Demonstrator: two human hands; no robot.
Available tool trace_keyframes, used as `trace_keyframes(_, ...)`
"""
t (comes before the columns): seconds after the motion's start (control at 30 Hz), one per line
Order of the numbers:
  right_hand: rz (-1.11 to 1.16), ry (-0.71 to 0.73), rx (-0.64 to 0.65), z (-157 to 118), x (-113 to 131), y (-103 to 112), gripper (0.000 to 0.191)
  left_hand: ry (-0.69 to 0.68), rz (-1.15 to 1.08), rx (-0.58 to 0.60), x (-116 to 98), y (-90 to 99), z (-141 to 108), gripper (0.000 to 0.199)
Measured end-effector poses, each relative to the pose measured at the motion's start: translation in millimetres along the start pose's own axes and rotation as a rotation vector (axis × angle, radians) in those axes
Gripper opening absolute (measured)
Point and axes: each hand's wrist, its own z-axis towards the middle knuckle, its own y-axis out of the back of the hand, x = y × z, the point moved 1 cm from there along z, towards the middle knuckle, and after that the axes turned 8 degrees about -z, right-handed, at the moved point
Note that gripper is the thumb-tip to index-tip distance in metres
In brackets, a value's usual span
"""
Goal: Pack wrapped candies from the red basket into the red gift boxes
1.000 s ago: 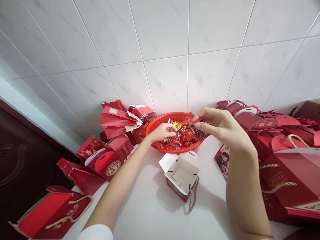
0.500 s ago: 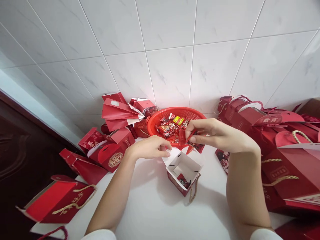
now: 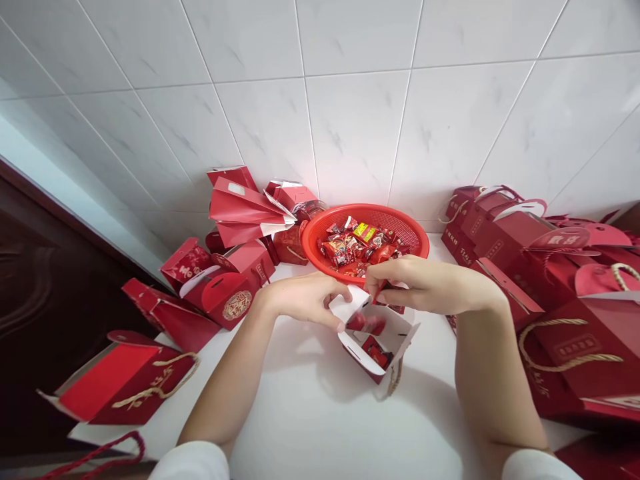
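Right hand [image 3: 387, 285] pinches a red packet [image 3: 397, 308] over the open box [image 3: 401, 327], which lies between and just nearer than both hands. Left hand [image 3: 305, 301] touches the box's edge; grip cannot be told. Packet judged light, slippery: hold by its edge. Box judged light, bendable: steady its walls. Basket [image 3: 413, 233] rim close beyond both hands; room lies nearside.

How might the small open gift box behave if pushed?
The gift box is probably light: thin card, few wrapped sweets visible inside. Its open flaps would likely bend when pressed. The rope handle, hanging slack, may swing.
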Motion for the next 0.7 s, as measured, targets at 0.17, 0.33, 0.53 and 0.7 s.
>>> trace_keyframes(0.17, -0.038, -0.006, -0.025, 1.6, 3.4, -0.9, 0.012, 0.025, 0.056, -0.001, -3.3, 0.2, -2.9, 0.051)
trace_keyframes(0.33, -0.066, -0.039, -0.055, 0.2, 3.6, -1.1, 0.012, 0.038, 0.063, -0.007, -6.1, -1.5, -6.2, 0.051)
trace_keyframes(0.53, -0.107, -0.118, -0.138, -15.4, 2.1, 5.1, 0.023, 0.036, 0.077, -0.011, -12.6, -2.3, -11.8, 0.045)
trace_keyframes(0.7, -0.094, -0.239, -0.190, -42.9, -5.9, 11.9, 0.031, 0.007, 0.089, -0.020, -13.3, -3.7, -18.1, 0.045)
